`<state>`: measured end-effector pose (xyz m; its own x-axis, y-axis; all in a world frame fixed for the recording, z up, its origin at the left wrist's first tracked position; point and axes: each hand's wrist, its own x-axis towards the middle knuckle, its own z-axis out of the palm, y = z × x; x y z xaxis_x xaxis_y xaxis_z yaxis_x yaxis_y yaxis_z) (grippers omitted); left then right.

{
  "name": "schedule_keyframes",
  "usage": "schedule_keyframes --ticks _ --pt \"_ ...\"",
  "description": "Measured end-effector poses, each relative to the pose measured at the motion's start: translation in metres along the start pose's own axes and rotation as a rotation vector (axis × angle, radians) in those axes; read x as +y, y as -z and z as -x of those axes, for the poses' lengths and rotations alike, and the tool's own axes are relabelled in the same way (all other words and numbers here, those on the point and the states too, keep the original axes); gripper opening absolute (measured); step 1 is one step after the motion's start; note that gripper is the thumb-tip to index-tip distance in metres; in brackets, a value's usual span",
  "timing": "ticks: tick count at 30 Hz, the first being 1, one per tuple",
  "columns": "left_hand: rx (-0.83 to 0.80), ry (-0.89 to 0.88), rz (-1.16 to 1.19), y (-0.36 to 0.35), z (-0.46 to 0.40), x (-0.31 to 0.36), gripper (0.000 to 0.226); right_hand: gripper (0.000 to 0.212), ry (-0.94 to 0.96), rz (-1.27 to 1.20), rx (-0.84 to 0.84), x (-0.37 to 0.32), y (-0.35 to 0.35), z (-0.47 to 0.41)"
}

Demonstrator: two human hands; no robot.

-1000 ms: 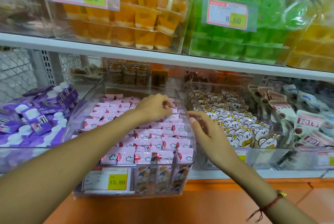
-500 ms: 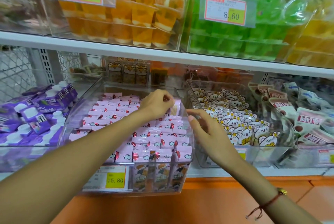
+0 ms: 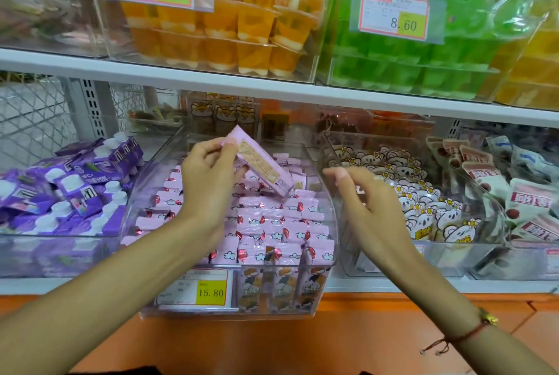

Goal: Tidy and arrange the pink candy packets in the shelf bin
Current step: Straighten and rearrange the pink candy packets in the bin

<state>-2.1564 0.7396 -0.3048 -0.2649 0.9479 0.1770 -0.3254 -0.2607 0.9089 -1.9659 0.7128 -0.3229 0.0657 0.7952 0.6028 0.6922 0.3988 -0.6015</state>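
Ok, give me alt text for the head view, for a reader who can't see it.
A person's left hand lifts one pink candy packet, tilted, above a clear shelf bin filled with rows of matching packets, while the empty right hand hovers open beside it. Neighbouring bins hold purple pouches and bear-print packs; orange jelly cups sit on the shelf above.

I face white shop shelves (image 3: 211, 81) with an orange base panel (image 3: 302, 341) below. Grey wire mesh (image 3: 33, 114) and a slotted metal upright (image 3: 90, 108) back the lower shelf on my left. The light is bright and even.
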Motion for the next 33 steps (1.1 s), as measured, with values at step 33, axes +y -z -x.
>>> schedule_keyframes --ticks 33 --pt "-0.461 -0.227 -0.290 -0.007 0.022 -0.006 0.032 0.049 -0.059 -0.458 -0.125 -0.038 0.005 -0.003"
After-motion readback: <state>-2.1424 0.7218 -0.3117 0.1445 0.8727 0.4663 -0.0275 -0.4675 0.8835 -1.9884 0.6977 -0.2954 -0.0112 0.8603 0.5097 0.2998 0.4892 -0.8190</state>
